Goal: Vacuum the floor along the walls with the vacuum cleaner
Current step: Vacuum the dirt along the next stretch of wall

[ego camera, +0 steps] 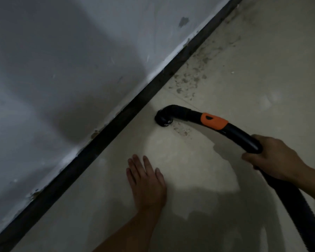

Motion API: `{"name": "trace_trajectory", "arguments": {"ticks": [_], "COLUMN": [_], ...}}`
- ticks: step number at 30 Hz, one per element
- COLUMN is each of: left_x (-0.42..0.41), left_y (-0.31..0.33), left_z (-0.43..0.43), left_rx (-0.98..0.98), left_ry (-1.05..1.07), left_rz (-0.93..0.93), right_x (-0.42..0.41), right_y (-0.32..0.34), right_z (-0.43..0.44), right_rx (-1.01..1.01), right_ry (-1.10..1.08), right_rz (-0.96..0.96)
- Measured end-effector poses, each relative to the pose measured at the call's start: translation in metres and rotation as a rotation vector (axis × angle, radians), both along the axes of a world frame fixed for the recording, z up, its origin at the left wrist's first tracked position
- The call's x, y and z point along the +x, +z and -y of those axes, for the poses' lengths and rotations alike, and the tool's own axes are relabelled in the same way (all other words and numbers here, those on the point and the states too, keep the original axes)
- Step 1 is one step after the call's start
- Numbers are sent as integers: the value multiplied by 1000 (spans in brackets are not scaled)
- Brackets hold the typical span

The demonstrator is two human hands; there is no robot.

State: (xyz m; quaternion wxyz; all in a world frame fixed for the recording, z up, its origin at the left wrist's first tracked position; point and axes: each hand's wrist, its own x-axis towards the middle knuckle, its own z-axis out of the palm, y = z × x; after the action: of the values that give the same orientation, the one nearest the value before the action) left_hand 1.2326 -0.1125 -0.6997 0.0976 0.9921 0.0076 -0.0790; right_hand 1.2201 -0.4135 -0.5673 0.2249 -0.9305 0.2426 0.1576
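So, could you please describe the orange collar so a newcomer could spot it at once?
Find the dark skirting running diagonally under the wall. Right of it, a black tube curves from the right hand to the nozzle. The collar wraps its middle, the only orange thing there.

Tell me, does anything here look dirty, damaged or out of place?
Yes. Grey grit speckles the floor beside the dark baseboard, beyond the vacuum nozzle. Paint on the wall is chipped and ragged along its bottom edge.

The view was dim and slightly soft. A pale patch lit the floor; shadows covered the wall
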Motion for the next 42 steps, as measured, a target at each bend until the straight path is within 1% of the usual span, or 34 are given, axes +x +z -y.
{"name": "trace_trajectory", "arguments": {"ticks": [5, 9, 10, 15, 22, 26, 28, 32, 36, 39, 42], "left_x": [-1, 0, -1, -8, -5, -7, -9, -9, -10, -5, 10], "left_y": [-2, 2, 2, 1, 19, 22, 22, 19, 18, 18, 15], "left_z": [-2, -3, -7, -45, -58, -55, -53, -55, -46, -34, -19], "left_rx": [-49, -101, -105, -5, 14, 45, 55, 64, 63, 53, 34], "left_ry": [-33, -49, -72, -280, -382, -380, -372, -381, -341, -303, -318], "left_rz": [15, 31, 8, -57, -118, -134, -126, -103, -88, -62, -32], "right_x": [2, -27, -35, -54, -94, -111, -117, -141, -172, -180, -168], "right_y": [14, 15, 16, 29, 43, 38, 30, 18, 17, 14, 8], "right_z": [1, -10, -14, -21, -15, -31, -33, -13, 18, 25, 24], "right_rx": [-75, -68, -62, -33, 55, 84, 102, 109, 34, 4, 44], "right_ry": [-109, -118, -126, -232, -338, -214, -203, -406, -590, -608, -582], "right_rz": [30, 30, 27, 33, 15, -34, -38, 45, 113, 117, 124]}}
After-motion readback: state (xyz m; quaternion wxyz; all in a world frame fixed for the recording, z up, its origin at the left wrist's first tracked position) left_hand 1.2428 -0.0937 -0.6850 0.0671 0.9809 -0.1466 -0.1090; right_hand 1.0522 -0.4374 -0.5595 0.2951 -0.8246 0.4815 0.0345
